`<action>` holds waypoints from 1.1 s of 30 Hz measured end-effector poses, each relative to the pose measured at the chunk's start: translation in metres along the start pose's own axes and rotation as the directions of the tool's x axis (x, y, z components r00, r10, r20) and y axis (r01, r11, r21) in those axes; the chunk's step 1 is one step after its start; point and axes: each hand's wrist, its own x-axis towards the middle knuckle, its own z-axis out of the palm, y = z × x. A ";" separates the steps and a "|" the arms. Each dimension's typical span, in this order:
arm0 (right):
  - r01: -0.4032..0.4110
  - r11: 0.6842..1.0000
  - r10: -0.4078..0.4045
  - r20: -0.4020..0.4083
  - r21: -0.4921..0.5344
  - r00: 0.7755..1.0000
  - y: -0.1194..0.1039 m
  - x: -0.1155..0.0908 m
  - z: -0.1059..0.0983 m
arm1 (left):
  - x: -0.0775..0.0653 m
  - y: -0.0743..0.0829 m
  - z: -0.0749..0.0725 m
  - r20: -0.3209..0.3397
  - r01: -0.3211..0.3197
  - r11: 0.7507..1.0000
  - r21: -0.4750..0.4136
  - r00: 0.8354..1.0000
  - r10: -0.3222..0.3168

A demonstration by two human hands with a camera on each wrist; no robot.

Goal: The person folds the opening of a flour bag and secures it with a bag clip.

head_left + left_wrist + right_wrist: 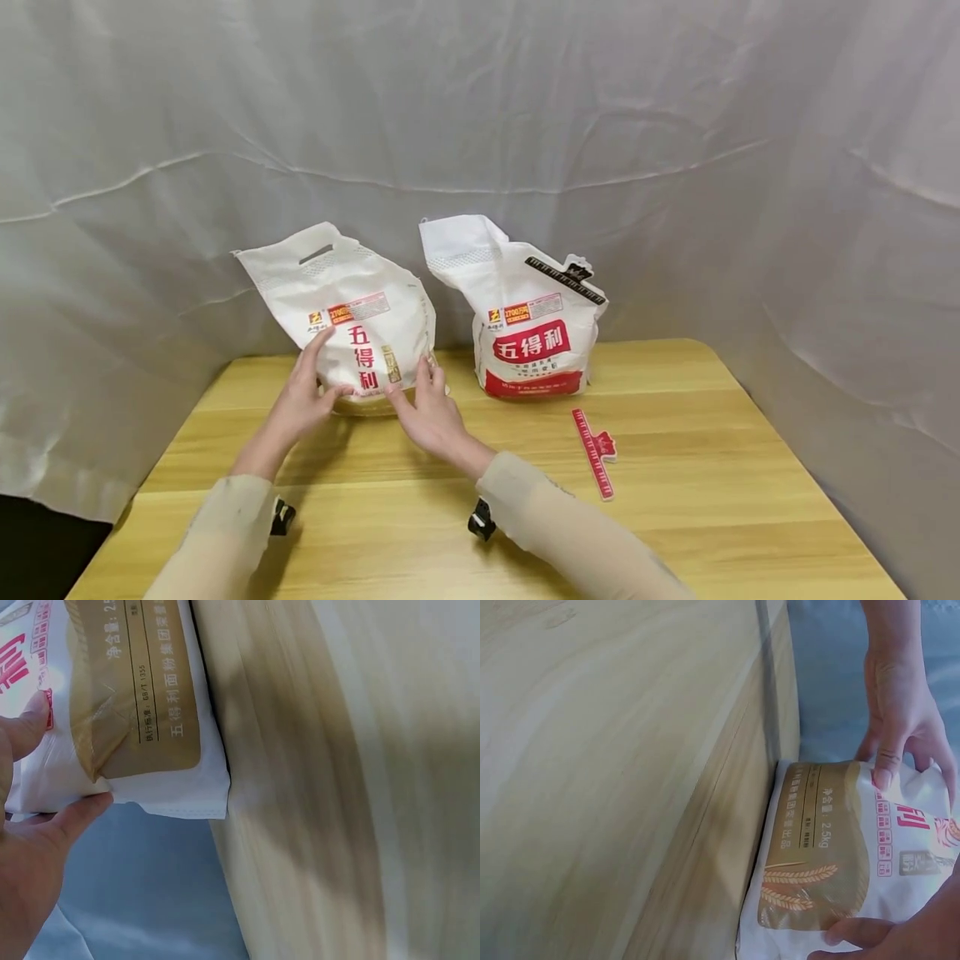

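Observation:
A white flour bag (375,287) with red lettering and a gold lower panel (810,832) stands at the back left of the table, its handle flap tilted to the left. My left hand (306,400) holds its left side, with the thumb on the front face and the fingers spread along the edge. On the lower right side, my right hand (431,412) grips it, thumb in front and fingers around the side. The left wrist view shows the bottom seam (202,806) close along the wooden surface.
To the right stands a second flour bag (536,350), its folded top held by a black clip (564,279). A red clip (596,454) lies on the wooden table (675,467) in front of it. Grey fabric (480,100) hangs behind and at both sides.

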 end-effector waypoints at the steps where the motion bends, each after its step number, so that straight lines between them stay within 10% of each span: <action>1: 0.001 1.000 -0.001 -0.003 0.006 1.000 0.000 0.000 0.000 | 0.002 0.000 0.000 0.001 -0.004 1.000 0.000 1.000 0.004; 24: 0.085 0.978 -0.087 -0.001 0.193 0.996 0.017 -0.009 -0.019 | 0.003 0.000 -0.002 -0.002 -0.078 0.990 0.122 0.997 0.079; 33: 0.242 0.950 -0.226 -0.099 0.196 0.969 0.030 -0.012 -0.033 | -0.009 0.010 -0.003 -0.185 -0.032 0.973 0.229 0.980 0.076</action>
